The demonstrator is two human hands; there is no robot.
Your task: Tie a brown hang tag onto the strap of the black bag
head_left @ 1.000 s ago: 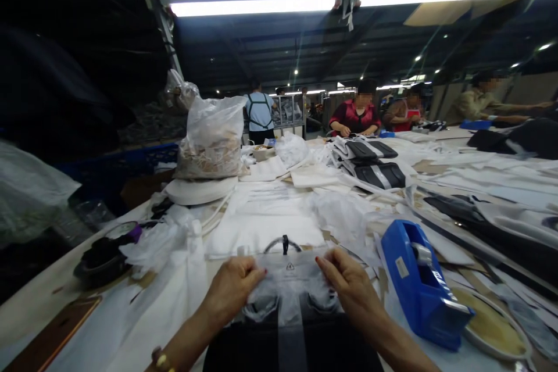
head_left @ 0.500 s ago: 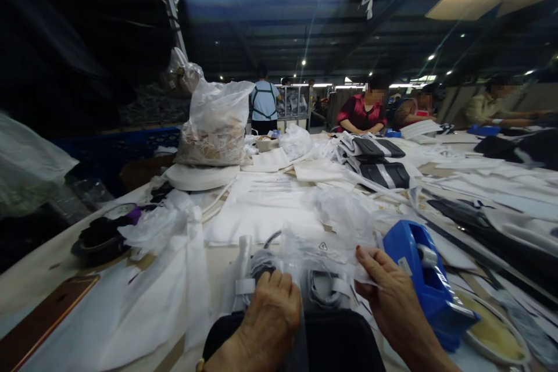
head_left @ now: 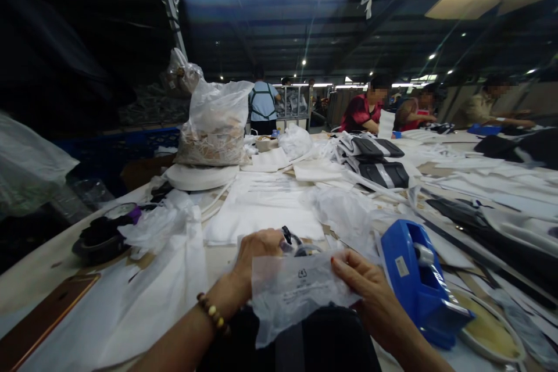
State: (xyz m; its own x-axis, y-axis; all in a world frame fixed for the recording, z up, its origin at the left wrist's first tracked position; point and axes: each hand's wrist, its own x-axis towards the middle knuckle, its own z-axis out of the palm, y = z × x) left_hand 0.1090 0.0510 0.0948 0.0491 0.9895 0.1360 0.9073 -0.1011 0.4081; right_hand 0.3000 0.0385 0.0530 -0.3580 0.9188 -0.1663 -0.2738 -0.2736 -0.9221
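Note:
A small translucent plastic bag (head_left: 300, 296) with a printed recycling mark is pinched along its right edge between the thumb and fingers of my right hand (head_left: 364, 285). My left hand (head_left: 257, 253) is closed at a grey strap (head_left: 307, 249); a black end piece (head_left: 286, 235) sticks up beside its fingertips. The bag hides part of those fingers, so the grip shows only in part. Beneath both hands lies a black padded item (head_left: 335, 337) with a grey band down its middle, partly covered by the bag.
Right of my hand stands a blue tape dispenser (head_left: 414, 279), beside a tape roll (head_left: 488, 325). A phone (head_left: 47, 319) lies at the left edge. White sheets (head_left: 265, 209), crumpled plastic (head_left: 344, 212) and folded black-and-grey items (head_left: 383, 173) cover the table. Several people work farther back.
My left hand has moved forward and up from the black item to the strap. My right hand has brought the plastic bag left and nearer, now in front of my left fingers.

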